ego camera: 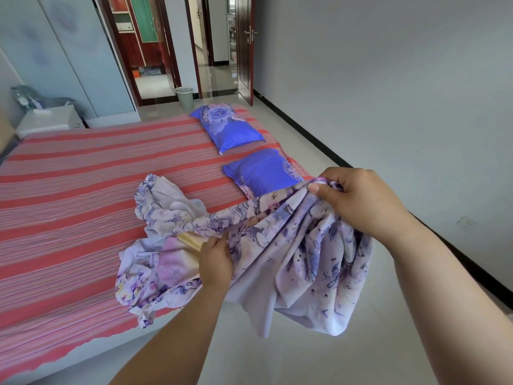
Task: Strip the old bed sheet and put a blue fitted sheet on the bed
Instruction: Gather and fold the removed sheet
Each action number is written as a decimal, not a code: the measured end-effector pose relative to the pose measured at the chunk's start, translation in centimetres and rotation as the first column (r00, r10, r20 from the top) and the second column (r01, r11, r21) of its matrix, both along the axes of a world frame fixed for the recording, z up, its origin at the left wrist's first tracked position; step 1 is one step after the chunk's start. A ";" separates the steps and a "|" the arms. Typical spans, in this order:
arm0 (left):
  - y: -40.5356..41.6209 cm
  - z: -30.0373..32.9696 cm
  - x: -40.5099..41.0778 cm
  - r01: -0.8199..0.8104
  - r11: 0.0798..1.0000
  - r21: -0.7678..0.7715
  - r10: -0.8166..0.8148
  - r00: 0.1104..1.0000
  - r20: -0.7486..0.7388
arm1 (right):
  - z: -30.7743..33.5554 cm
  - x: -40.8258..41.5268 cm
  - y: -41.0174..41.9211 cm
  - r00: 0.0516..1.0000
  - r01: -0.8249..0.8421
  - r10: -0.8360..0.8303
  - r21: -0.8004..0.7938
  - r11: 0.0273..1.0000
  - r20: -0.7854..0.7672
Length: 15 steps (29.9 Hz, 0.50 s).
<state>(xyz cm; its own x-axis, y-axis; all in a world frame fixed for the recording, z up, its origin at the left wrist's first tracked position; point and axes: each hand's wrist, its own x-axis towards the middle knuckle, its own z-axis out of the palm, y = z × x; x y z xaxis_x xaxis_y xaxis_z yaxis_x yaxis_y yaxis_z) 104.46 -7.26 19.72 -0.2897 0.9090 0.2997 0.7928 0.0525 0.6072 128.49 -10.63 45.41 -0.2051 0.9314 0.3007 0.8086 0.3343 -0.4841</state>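
A pale lilac sheet with a purple flower print (291, 245) is bunched between my hands at the near edge of the bed (69, 195). My right hand (358, 195) grips a gathered fold of it up high, and cloth hangs down from that hand over the floor. My left hand (215, 262) holds the sheet lower down, fingers tucked into the folds. The rest of the sheet lies crumpled on the bed. The bed is covered by a red and pink striped cloth. No plain blue sheet is in view.
Two blue floral pillows (230, 126) (263, 170) lie along the bed's right side. A white nightstand (50, 119) stands at the far left by a pale wardrobe (69, 51). A green bin (184, 97) sits near the open doorway. Tiled floor runs along the right wall.
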 end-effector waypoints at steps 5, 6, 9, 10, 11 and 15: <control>0.5 0.4 0.2 -0.042 0.998 0.038 0.046 0.994 -0.095 | 0.1 0.1 -0.3 1.000 -0.002 0.002 -0.006 1.000 -0.006; 0.6 0.5 0.2 -0.055 0.998 0.044 0.059 0.994 -0.096 | 0.1 0.1 -0.3 1.000 0.004 -0.004 -0.007 1.000 -0.002; 1.0 0.8 0.2 -0.076 0.995 0.059 0.080 0.994 -0.081 | 0.1 0.2 -0.3 1.000 0.014 -0.014 -0.018 1.000 -0.006; 1.1 1.0 0.1 -0.076 0.995 0.068 0.082 0.993 -0.081 | 0.1 0.2 -0.4 1.000 0.013 -0.013 -0.020 1.000 -0.009; 1.1 1.1 0.1 -0.073 0.994 0.081 0.079 0.994 -0.079 | 0.0 0.2 -0.4 1.000 0.012 -0.012 -0.020 1.000 -0.010; 1.6 1.2 -0.6 0.001 0.987 0.158 0.013 0.996 -0.083 | 0.0 0.3 -0.3 1.000 0.009 -0.009 -0.019 1.000 -0.015</control>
